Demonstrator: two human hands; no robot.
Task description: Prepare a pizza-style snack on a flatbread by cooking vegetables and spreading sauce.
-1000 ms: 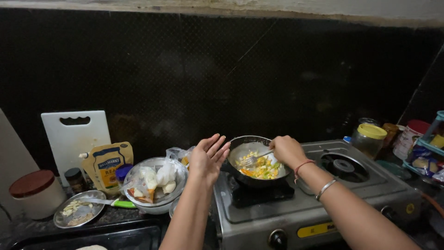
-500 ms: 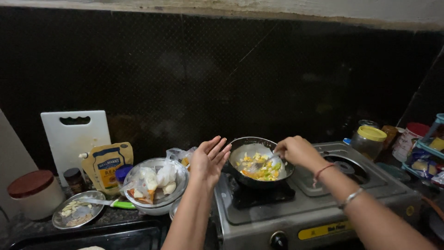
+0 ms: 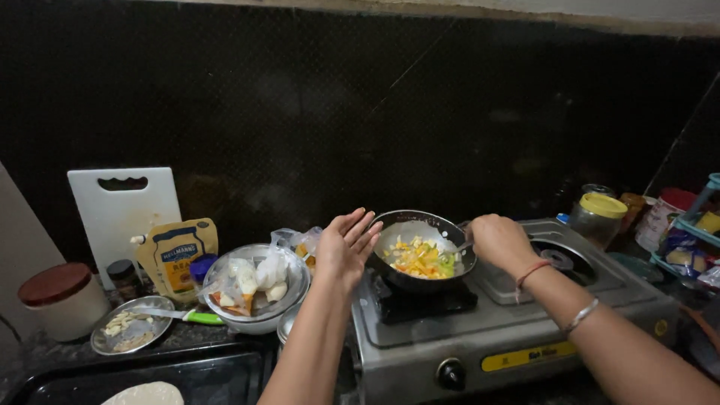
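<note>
Left hand (image 3: 346, 246): open, fingers spread and raised, palm turned toward the pan, holding nothing; just left of the pan's rim.
Right hand (image 3: 498, 241): closed around a spoon (image 3: 459, 247) at the pan's right rim.
Pan (image 3: 423, 251): dark, on the left burner of the stove (image 3: 525, 330), between both hands; holds yellow and green chopped vegetables.
Steel bowl (image 3: 259, 289): left of the pan, beyond the left hand.
Cutting board (image 3: 120, 210): white, far left of the pan, against the wall.

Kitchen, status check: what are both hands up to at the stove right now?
Left hand open, palm raised beside the pan. Right hand gripping a utensil in the chopped vegetables. Nothing in the way.
</note>
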